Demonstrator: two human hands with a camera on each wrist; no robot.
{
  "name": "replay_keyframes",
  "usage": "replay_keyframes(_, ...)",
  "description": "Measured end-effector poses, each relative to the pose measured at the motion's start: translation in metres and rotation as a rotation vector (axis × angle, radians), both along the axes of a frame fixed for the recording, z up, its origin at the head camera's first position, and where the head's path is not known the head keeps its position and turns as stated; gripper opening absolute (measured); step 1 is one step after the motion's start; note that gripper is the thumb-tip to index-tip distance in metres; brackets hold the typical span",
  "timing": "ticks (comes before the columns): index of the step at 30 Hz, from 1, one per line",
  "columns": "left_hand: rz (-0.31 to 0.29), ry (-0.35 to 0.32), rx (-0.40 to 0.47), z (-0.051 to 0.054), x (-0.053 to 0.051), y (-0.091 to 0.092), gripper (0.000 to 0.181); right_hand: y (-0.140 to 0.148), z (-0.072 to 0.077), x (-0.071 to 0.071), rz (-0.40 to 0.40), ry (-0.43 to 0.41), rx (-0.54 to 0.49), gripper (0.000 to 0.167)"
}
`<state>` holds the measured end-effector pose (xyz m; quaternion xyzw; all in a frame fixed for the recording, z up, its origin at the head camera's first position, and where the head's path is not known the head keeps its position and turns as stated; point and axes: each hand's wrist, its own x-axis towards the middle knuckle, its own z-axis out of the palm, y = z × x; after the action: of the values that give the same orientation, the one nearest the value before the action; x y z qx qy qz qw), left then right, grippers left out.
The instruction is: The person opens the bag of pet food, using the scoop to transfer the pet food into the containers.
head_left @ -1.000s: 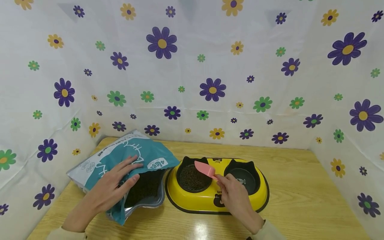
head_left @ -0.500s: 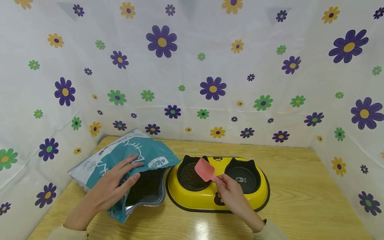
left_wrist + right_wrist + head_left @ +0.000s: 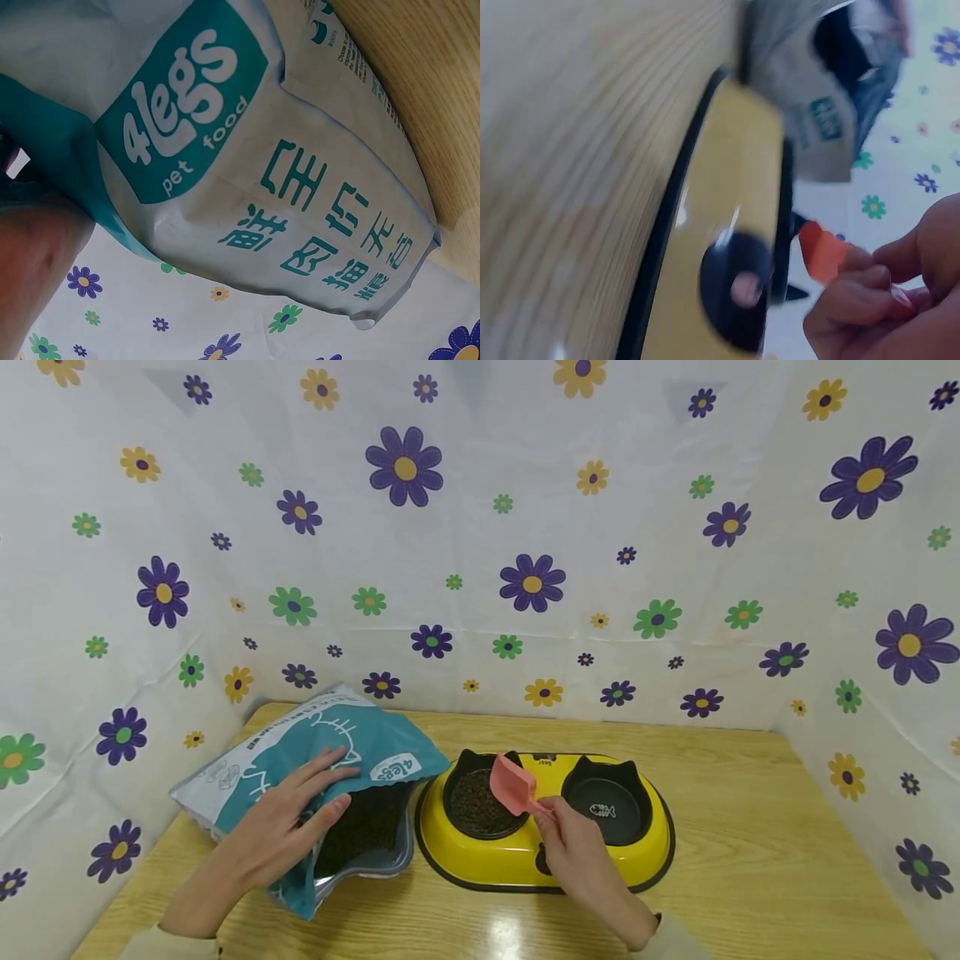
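My left hand point(image 3: 277, 835) holds the mouth of a teal-and-white pet food bag point(image 3: 360, 735), fingers over its top and thumb at the opening. The bag lies on its side, dark kibble showing inside. In the left wrist view, the bag's printed side point(image 3: 300, 165) fills the middle. A pink scoop point(image 3: 513, 785) is in my right hand point(image 3: 581, 852), pinched by its handle. It is tilted over the left black bowl point(image 3: 465, 831), which has brown kibble in it. Its pink inner surface shows. The right wrist view also has the scoop point(image 3: 823, 255).
Both cat-eared bowls sit in a yellow double feeder point(image 3: 487, 864) on a wooden table point(image 3: 750, 843). The right bowl point(image 3: 622, 802) shows a fish-bone print on its bottom. A flower-patterned white sheet point(image 3: 465, 527) surrounds the table at the back and sides.
The scoop has turned and tilted over the left bowl, with its inside now facing me more. My right hand has shifted slightly. My left hand and the bag have barely moved.
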<state>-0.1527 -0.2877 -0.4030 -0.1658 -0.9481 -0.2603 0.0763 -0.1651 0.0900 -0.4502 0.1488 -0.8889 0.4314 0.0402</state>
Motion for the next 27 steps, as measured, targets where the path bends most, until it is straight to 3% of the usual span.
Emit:
replay_keyframes(3,0.001,0.003,-0.001,0.000,0.000,0.000,0.040,-0.003,0.007,0.003,0.053,-0.199,-0.148,0.024)
replay_keyframes(5,0.000,0.007,-0.002,0.000,-0.001,0.000,0.040,-0.004,0.011,0.004,0.062,-0.246,-0.163,0.026)
replay_keyframes(7,-0.004,0.010,-0.001,0.000,-0.001,0.001,0.040,-0.003,0.014,0.005,0.036,-0.203,-0.116,0.022)
replay_keyframes(12,-0.004,0.006,-0.001,0.000,-0.001,0.000,0.040,0.000,0.017,0.001,-0.031,0.002,0.058,0.011)
replay_keyframes(18,0.001,0.007,0.005,-0.001,0.001,-0.001,0.039,-0.002,0.013,-0.005,0.009,0.147,0.217,0.007)
replay_keyframes(21,-0.003,0.008,0.009,-0.002,0.002,0.000,0.039,-0.004,0.009,-0.010,-0.008,0.236,0.293,0.007)
replay_keyframes(27,-0.003,0.012,0.009,0.000,0.001,-0.002,0.039,-0.008,0.011,-0.015,-0.066,0.262,0.246,0.006)
